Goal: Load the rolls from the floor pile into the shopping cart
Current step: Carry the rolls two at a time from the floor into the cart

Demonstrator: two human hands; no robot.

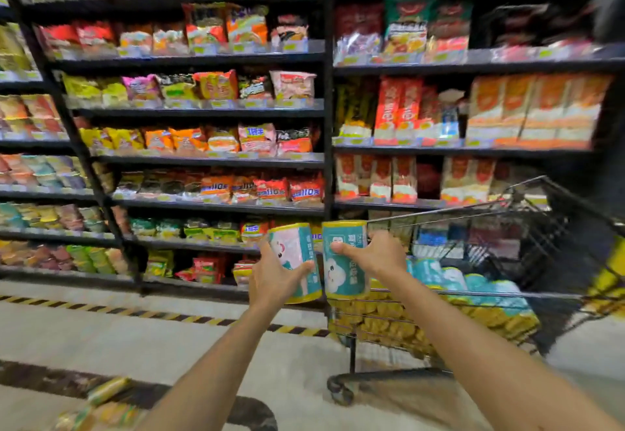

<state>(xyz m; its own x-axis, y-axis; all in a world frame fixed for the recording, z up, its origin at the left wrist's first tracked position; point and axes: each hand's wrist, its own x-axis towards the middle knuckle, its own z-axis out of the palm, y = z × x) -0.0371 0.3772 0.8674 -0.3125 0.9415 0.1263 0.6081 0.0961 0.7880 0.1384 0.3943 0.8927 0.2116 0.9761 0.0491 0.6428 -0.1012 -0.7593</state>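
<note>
In a shop aisle of snack shelves (216, 160), the left grip (270, 282) clasps a pink roll (293, 244) and the right grip (373, 255) a teal roll (341, 277) round their middles, the shopping cart (490, 294) just beyond the right grip; both look light, squashy, slick-wrapped.

Left roll (293, 244): teal and pale pink, white cartoon figure, yellow end bands. Right roll (345, 273): teal, white cartoon figure, white lettering, yellow end bands. Cart (558, 244): black wire. Rolls in cart (480, 287): teal and white above, yellow below. Shelves (209, 113): black. Packets (216, 86): orange, red, yellow, green, pink. Floor (101, 336): pale grey, dark patches. Floor stripe (135, 310): yellow-black diagonals. Floor pile (105, 391): yellow-green, blurred.
</note>
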